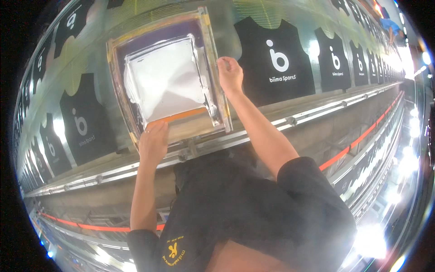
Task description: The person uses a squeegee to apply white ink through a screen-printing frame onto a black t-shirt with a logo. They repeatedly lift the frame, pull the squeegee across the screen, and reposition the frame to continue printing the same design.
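Observation:
A rectangular screen frame rests on the printing table, with a wide patch of white ink on its mesh. An orange squeegee lies across the lower end of that patch, and my left hand is closed on its left part. My right hand is curled at the frame's upper right side; what its fingertips hold, if anything, is unclear. To the right lies a black sleeveless garment piece with a white print, and a similar one lies to the left.
More printed black pieces line the long table in both directions. A metal rail runs along its near edge, with a red strip below. A person in blue bends over the table's far right end.

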`<state>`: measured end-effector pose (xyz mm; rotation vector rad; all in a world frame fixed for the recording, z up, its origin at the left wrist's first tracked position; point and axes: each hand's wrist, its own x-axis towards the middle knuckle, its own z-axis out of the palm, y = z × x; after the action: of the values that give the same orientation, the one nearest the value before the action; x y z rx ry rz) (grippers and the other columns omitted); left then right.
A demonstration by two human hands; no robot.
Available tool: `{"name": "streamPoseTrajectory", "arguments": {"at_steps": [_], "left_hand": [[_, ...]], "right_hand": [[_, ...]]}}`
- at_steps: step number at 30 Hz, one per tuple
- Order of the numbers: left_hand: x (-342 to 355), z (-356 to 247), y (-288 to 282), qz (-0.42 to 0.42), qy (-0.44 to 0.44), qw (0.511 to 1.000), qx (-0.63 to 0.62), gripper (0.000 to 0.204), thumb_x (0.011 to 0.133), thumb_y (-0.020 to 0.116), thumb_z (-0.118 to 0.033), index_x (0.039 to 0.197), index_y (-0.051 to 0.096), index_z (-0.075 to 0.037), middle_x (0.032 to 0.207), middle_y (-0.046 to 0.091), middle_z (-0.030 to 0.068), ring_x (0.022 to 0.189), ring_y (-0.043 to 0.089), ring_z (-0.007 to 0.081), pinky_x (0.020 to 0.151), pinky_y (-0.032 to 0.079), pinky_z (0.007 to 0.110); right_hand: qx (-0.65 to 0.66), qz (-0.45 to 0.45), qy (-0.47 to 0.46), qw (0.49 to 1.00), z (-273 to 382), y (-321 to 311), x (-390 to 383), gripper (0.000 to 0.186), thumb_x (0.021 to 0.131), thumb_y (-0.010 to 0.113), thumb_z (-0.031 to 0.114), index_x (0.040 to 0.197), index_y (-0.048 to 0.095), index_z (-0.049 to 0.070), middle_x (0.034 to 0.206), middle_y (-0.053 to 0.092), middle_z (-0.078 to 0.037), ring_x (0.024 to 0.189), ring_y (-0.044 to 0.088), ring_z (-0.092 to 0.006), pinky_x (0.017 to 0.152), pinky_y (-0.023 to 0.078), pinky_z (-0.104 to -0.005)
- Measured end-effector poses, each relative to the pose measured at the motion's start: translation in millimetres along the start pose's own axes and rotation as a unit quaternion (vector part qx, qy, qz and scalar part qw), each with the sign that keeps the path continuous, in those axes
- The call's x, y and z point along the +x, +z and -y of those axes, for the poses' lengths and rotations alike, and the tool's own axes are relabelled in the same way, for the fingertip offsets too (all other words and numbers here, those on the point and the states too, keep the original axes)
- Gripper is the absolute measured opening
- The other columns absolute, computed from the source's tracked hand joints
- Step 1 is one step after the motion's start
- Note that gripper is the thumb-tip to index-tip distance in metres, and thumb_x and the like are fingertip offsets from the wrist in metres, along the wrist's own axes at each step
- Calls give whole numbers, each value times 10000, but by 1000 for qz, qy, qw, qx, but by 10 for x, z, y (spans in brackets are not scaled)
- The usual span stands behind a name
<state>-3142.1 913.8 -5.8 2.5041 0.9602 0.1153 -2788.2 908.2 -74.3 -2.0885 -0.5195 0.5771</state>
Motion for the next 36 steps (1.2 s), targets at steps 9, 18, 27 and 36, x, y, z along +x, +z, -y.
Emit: {"name": "streamPoseTrajectory", "arguments": {"at_steps": [9, 18, 27, 36], "left_hand": [[1336, 319, -352, 98, -82, 992, -13, 365, 926, 671, -134, 1264, 794, -197, 1032, 800, 137, 954, 754, 366, 838, 590, 509], [2923, 1079, -466, 121, -47, 988, 89, 357, 1025, 699, -391, 1225, 797, -113, 1116, 816, 123, 1085, 770, 323, 987, 604, 501], [3100, 1133, -522, 153, -85, 974, 143, 436, 950, 765, -527, 1025, 844, -105, 914, 808, 130, 890, 790, 335, 872, 628, 488], [1956, 674, -150, 151, -115, 978, 85, 327, 938, 758, -450, 1118, 841, -189, 974, 814, 87, 948, 783, 326, 876, 620, 488]], "right_hand": [[-83, 3, -24, 996, -355, 5, 406, 271, 1000, 740, 408, 1136, 772, 175, 874, 733, -71, 778, 690, -236, 780, 550, -398], [-58, 26, -11, 998, -409, -44, 410, 488, 1018, 754, 501, 1240, 740, 67, 885, 666, -53, 844, 644, -204, 860, 529, -377], [-355, 270, -337, 829, 1336, 817, 1198, 563, 915, 815, 577, 1161, 801, 72, 1053, 780, -123, 1019, 746, -302, 894, 572, -465], [-452, 256, -316, 794, 696, 550, 85, 394, 890, 833, 524, 1046, 828, 162, 964, 793, -68, 936, 781, -309, 821, 631, -472]]}}
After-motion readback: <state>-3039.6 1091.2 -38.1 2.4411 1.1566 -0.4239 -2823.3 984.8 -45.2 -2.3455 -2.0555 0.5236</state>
